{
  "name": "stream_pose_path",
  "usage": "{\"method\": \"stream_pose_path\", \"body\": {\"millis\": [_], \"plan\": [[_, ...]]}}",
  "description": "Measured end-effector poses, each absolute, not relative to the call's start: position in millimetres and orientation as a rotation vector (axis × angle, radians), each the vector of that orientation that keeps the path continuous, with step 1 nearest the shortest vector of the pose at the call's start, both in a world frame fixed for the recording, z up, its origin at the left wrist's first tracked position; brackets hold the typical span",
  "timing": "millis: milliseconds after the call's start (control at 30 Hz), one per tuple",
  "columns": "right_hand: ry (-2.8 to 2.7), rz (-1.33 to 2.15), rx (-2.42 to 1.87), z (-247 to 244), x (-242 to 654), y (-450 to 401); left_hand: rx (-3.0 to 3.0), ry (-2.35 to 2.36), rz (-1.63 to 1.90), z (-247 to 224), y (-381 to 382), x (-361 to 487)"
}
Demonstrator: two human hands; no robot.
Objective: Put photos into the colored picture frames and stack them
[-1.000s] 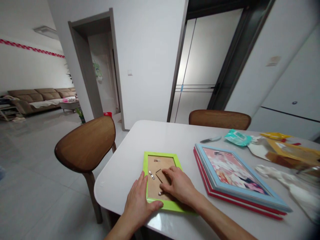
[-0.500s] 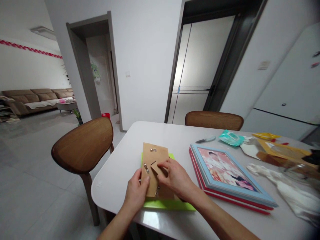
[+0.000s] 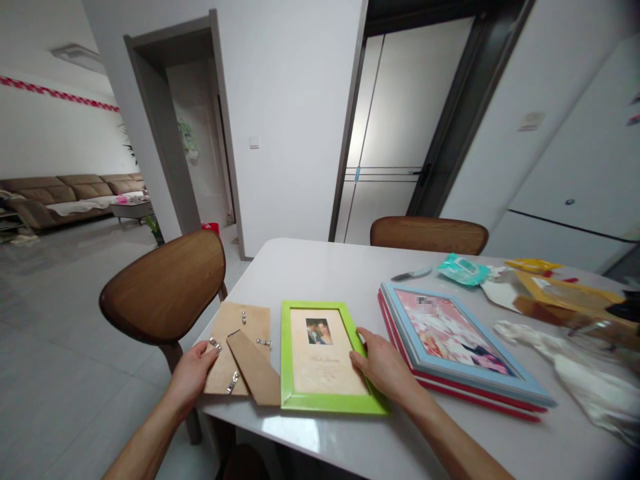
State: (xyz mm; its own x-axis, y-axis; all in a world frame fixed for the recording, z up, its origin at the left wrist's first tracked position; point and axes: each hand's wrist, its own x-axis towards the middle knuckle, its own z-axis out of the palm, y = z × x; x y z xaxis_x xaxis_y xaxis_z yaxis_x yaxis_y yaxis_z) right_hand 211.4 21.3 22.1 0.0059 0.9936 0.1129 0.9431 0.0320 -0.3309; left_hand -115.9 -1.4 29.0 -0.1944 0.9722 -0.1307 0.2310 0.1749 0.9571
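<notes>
Though flat, frame [image 3: 330, 403] against right hand [image 3: 384, 365]

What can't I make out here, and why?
In the head view:
Lettering inside the green frame: too small and faint to read.
Part of that frame's right rim: behind the right hand.
Underside of the backing board: turned away from the camera.
Whatever the red frames hold: hidden beneath the blue frame.
Right end of the table: past the picture's edge.
</notes>
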Motion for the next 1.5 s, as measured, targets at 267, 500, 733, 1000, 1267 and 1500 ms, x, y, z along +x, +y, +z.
{"method": "stream_pose_path", "body": {"millis": [267,500,733,1000,1267,1500], "plan": [[-1.556,0.808,-1.86,33.4,215.2,22.7,1.529,2.015,0.909,31.6,9.5,-125.7],[-0.947,1.48,-1.283,49.8,207.4,7.5,1.99,1.736,0.937,52.7,2.3,-23.4],[-0.897,1.491,-1.156,67.1,199.3,-1.7,1.966,1.43,0.954,69.7,-4.4,88.5],[-1.295,1.073,-1.575,42.2,216.6,10.6,1.718,1.442,1.125,99.1,11.3,36.7],[-1.812,0.349,-1.949,21.2,221.8,19.2,1.339,1.529,1.11,56.0,17.1,-53.0],[-1.959,0.158,-1.977,17.4,218.7,18.3,1.487,1.766,1.006,24.2,21.7,-66.0]]}}
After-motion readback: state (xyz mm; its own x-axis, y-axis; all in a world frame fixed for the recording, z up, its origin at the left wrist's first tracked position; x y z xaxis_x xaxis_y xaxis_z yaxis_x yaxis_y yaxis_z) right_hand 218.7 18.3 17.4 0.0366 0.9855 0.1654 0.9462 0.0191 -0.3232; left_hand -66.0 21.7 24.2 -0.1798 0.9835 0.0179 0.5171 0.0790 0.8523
